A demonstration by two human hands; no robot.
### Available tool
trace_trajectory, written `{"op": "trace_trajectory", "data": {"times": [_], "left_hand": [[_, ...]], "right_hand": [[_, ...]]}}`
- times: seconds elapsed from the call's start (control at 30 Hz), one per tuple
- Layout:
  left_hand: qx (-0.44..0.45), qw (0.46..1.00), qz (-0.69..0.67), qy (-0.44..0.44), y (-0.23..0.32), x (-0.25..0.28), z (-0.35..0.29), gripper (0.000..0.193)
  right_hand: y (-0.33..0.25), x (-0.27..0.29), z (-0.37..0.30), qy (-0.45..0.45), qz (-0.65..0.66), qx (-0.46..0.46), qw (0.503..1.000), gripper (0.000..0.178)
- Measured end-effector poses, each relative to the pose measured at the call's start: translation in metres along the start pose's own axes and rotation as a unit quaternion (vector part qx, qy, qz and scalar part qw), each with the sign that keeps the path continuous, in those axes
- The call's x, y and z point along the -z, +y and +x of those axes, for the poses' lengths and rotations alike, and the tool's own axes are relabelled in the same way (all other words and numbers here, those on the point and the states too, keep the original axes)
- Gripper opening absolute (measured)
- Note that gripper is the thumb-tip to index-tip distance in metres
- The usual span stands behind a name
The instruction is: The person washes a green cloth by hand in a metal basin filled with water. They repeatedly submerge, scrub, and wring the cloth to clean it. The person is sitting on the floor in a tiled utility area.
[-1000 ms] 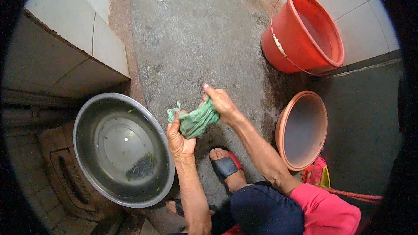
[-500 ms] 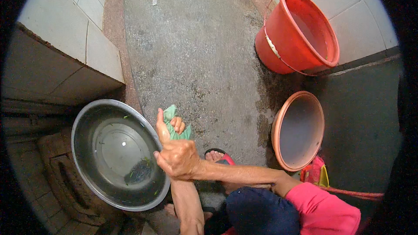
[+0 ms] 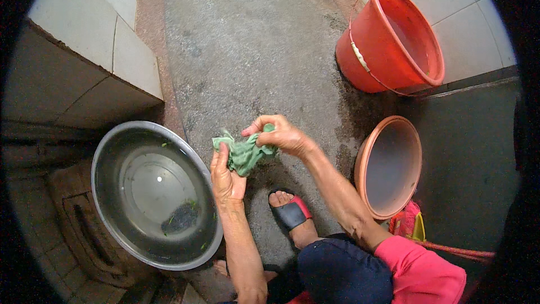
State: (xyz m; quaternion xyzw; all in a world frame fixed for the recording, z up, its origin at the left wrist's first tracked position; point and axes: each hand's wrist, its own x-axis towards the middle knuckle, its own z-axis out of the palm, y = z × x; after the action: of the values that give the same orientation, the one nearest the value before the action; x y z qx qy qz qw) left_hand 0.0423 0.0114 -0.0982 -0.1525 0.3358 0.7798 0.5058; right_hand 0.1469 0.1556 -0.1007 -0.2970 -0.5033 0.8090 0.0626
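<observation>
A crumpled green cloth [image 3: 246, 156] is stretched between my two hands, above the floor and just right of the metal basin. My left hand [image 3: 226, 179] grips its left end, the thumb pressed on top. The cloth's right end is pinched by my right hand [image 3: 284, 136], between thumb and fingers. At the left stands the wide metal basin [image 3: 99, 194], holding water with a dark patch and small green bits in it. Part of the cloth is covered by my fingers.
A red bucket [image 3: 360, 59] with a wire handle stands at the far right, and an orange basin [image 3: 361, 163] of cloudy water nearer. Beside that basin lies a pink and yellow item [image 3: 413, 222]. A tiled ledge [image 3: 135, 70] juts out at the left.
My right hand has moved off my left wrist area and up to the right, now pinching the cloth. The bunched cloth has been pulled wider between both hands.
</observation>
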Motion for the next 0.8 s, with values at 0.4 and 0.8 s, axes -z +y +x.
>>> {"op": "trace_trajectory", "data": {"times": [0.4, 0.8], "left_hand": [[0.019, 0.999, 0.034, 0.014, -0.002, -0.013, 0.013, 0.030], [0.007, 0.982, 0.185, -0.045, 0.016, -0.021, -0.028, 0.028]], "right_hand": [[0.006, -0.082, 0.012, 0.192, -0.546, 0.169, 0.798, 0.036], [-0.010, -0.056, 0.019, 0.194, -0.205, 0.016, 0.959, 0.059]]}}
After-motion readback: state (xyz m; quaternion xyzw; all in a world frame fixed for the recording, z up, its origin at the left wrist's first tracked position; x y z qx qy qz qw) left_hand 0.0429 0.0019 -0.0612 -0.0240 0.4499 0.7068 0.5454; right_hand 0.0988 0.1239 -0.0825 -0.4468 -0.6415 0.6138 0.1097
